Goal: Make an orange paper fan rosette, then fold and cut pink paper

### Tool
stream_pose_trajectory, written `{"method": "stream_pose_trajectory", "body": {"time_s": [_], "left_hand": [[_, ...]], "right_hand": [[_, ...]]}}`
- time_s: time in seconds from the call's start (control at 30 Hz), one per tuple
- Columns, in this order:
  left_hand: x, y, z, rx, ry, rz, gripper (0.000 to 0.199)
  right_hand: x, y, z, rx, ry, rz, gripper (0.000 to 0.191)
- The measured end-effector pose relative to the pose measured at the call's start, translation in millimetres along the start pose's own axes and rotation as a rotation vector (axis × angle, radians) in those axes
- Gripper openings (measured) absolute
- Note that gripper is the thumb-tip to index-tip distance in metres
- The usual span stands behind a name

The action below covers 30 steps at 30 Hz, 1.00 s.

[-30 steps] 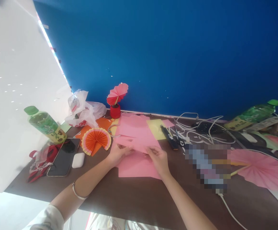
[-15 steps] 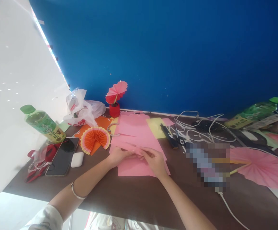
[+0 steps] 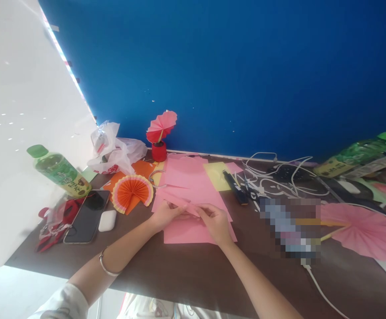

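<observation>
A narrow folded piece of pink paper (image 3: 192,208) is pinched between my two hands, above the middle of the desk. My left hand (image 3: 166,215) grips its left part with the thumb on top. On the right part, my right hand (image 3: 215,221) presses with thumb and fingers close together. Fingers cover some of the paper, so its exact folds are hard to make out. Beneath both hands lie several flat pink paper sheets (image 3: 189,173). An orange pleated paper fan (image 3: 131,192) with a pink and yellow edge rests left of them.
On the left are a green-capped bottle (image 3: 63,173), a phone (image 3: 87,217), a white earbud case (image 3: 107,220) and a plastic bag (image 3: 122,153). Behind stands a paper flower in a red pot (image 3: 159,152). To the right lie a black cutter (image 3: 235,188), white cables (image 3: 275,184) and a pink fan (image 3: 365,230).
The folded pink paper has tilted slightly between my fingers, and its left end shows more. Both hands stay nearly in place, with small finger shifts. The view has moved very slightly.
</observation>
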State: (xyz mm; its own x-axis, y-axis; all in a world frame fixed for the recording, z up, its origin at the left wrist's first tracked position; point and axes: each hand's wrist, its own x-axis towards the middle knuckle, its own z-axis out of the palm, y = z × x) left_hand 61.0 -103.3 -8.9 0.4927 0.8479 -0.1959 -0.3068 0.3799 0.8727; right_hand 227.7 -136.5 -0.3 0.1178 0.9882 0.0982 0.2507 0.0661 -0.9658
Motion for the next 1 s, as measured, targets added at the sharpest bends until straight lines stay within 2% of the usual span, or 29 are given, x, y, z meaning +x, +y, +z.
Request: {"method": "stream_pose_trajectory", "body": {"time_s": [0.17,0.3,0.5,0.7,0.83,1.0], "left_hand": [[0.2,-0.9,1.8,0.045,0.013,0.036,0.036],[-1.1,-0.7,4.0,0.143,0.075,0.077,0.036],[-1.7,-0.2,1.8,0.189,0.102,0.128,0.037],[5.0,-2.5,-5.5,0.065,0.178,0.086,0.053],[5.1,3.7,-5.0,-0.022,0.221,0.043,0.050],[4.1,12.5,-4.9,-0.071,0.291,0.033,0.050]], "right_hand": [[-0.7,0.5,2.5,0.043,0.002,0.043,0.023],[-0.9,0.9,4.2,0.107,-0.022,0.092,0.027],[-0.6,-2.0,4.2,0.103,-0.113,0.100,0.027],[0.5,-1.3,0.9,0.074,-0.152,0.093,0.026],[1.6,1.0,-1.7,0.072,-0.208,0.086,0.026],[3.9,0.7,-8.5,0.027,-0.212,0.071,0.029]]}}
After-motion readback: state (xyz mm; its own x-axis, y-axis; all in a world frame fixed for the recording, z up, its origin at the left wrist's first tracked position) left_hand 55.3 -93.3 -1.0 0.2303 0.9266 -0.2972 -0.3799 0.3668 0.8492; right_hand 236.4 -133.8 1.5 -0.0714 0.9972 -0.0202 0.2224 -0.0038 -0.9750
